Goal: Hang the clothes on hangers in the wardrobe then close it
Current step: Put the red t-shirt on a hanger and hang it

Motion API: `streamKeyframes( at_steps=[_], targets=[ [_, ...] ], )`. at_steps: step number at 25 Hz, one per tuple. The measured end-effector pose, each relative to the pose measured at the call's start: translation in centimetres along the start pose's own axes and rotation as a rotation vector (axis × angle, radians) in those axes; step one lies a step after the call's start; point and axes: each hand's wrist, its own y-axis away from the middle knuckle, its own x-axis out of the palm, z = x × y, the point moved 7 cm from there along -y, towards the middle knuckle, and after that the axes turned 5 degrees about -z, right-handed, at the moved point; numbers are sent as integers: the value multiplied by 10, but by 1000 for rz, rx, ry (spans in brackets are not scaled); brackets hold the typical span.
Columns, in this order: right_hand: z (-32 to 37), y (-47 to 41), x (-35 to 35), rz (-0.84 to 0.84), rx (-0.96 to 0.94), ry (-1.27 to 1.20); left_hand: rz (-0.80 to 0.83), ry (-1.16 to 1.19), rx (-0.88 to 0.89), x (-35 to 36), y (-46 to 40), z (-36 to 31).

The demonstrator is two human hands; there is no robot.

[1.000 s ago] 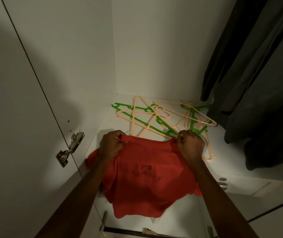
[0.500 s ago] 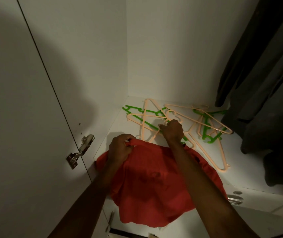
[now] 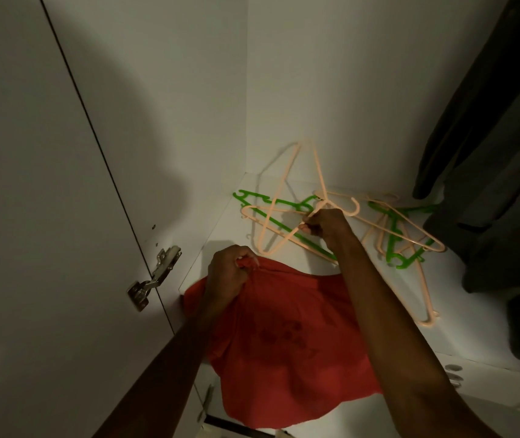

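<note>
A red shirt [image 3: 287, 349] hangs over the front edge of the white wardrobe shelf [image 3: 473, 317]. My left hand [image 3: 230, 273] grips its collar at the upper left. My right hand [image 3: 325, 227] is closed on a peach plastic hanger [image 3: 296, 172], whose far end is tilted up off the pile against the back wall. Several other peach hangers [image 3: 422, 298] and green hangers [image 3: 394, 245] lie tangled on the shelf behind and to the right of my right hand.
Dark clothes [image 3: 489, 172] hang at the right, reaching down to the shelf. The open wardrobe door [image 3: 31, 216] stands at the left with a metal hinge [image 3: 152, 278]. White side and back walls close the corner.
My right hand let go of the shirt, reached back to the hanger pile and took hold of a peach hanger, lifting one end. My left hand kept its grip on the collar.
</note>
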Motion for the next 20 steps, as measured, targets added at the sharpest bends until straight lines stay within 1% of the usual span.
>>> streamKeyframes(
  at_steps=[5, 9, 13, 20],
  targets=[
    [16, 29, -23, 101, -168, -12, -20, -11, -17, -1, -2, 7],
    [8, 53, -40, 135, -250, -17, -40, 34, -28, -2, -1, 3],
    [2, 61, -48, 108, -279, -48, -67, 71, -32, -5, 1, 1],
    [14, 67, -53, 96, -356, -175, -66, 136, 25, -8, 2, -4]
  ],
)
